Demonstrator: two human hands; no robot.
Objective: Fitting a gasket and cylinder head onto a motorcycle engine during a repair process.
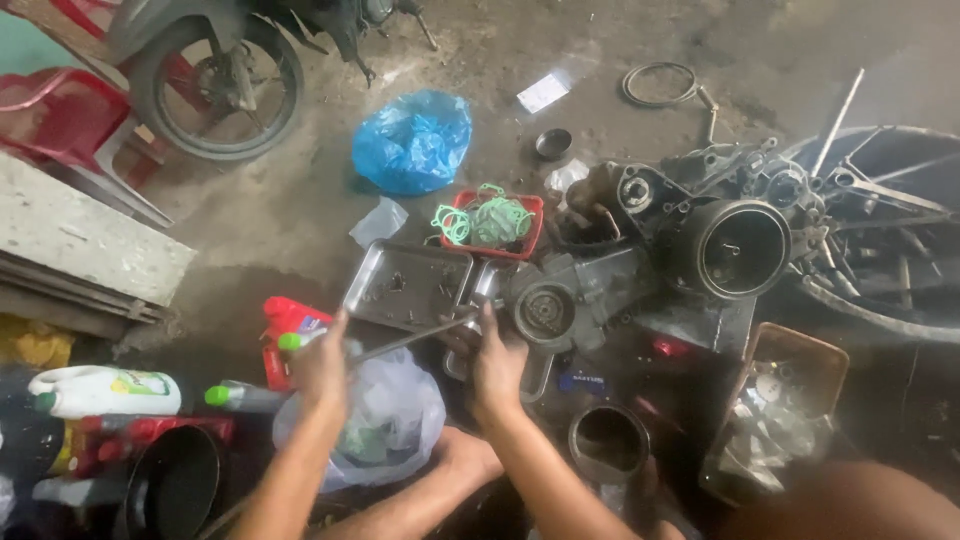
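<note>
From the head view, the left hand (pixel 322 368) is closed round the handle end of a long metal rod (pixel 415 338), while the right hand (pixel 497 365) pinches its far end just beside the round engine cover (pixel 545 311); steadying the tip with the right and turning from the left looks the sound way — slipping off is the risk. The rod is thin, grey, slightly tilted; it lies just left of that cover, over the steel tray (pixel 405 285) — a clear plastic bag (pixel 385 420) sits below.
</note>
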